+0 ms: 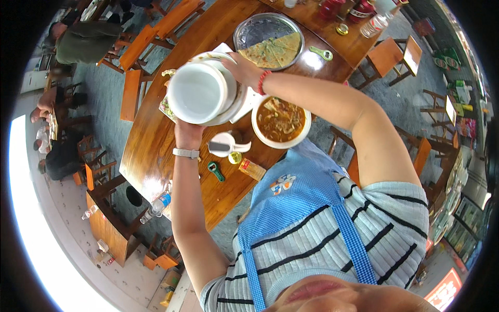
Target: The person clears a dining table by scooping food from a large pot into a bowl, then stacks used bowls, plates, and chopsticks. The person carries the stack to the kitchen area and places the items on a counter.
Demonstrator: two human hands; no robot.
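My left hand [189, 132] grips the near side of a stack of white bowls [197, 93], its fingers hidden beneath the stack. At the far right of the stack, my right hand [241, 70] holds the rim of a lower bowl or plate. Food with greens [167, 107] shows at the left, partly covered by the stack. Close to my right forearm stands a bowl of reddish-brown soup [280, 119]. Beyond that hand, a round metal tray [249, 29] carries sliced flatbread [273, 50]. A white handled cup [226, 145] is near my left wrist.
The wooden table [156, 140] bears a green bottle opener [215, 171], a light-green opener [320, 53], a tan packet [251, 169] and plastic bottles [160, 202]. Red canisters [360, 11] stand at the far right. Wooden benches [136, 46] surround it; several people sit at left.
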